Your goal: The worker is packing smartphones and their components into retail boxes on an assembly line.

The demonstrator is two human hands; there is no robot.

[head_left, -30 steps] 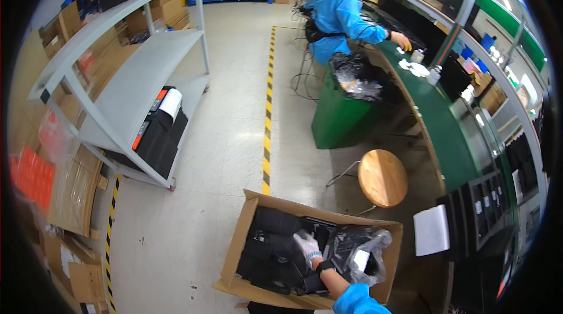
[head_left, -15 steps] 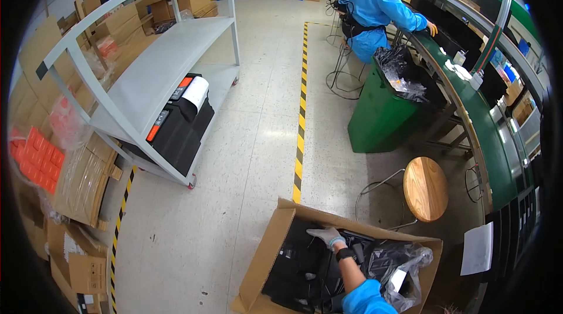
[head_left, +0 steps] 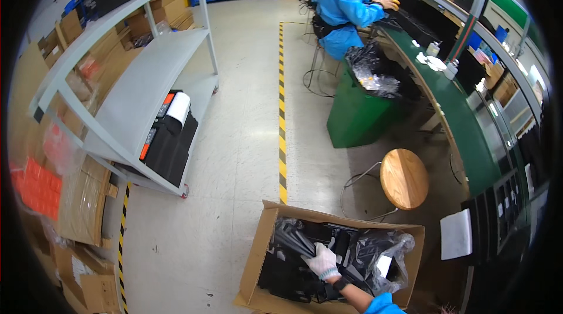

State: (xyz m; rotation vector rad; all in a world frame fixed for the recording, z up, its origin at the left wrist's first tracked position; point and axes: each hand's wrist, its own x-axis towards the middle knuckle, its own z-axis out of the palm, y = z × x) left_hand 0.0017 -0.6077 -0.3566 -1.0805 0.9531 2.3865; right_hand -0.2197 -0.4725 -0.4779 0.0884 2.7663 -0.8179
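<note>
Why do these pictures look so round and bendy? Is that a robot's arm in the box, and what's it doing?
No robot here! It's a person's right hand in a pale glove, with a dark band on the wrist. The left hand isn't in view.

The pictures come from a camera on that person's head, looking down. Its very wide lens makes straight edges bend.

The hand is inside an open cardboard box full of dark things and see-through plastic. Its fingers touch one end of some long dark pieces, but I can't tell how tightly they grip.

Beyond the box are a round wooden stool, a green bin and another person in blue, at a long green bench.
</note>
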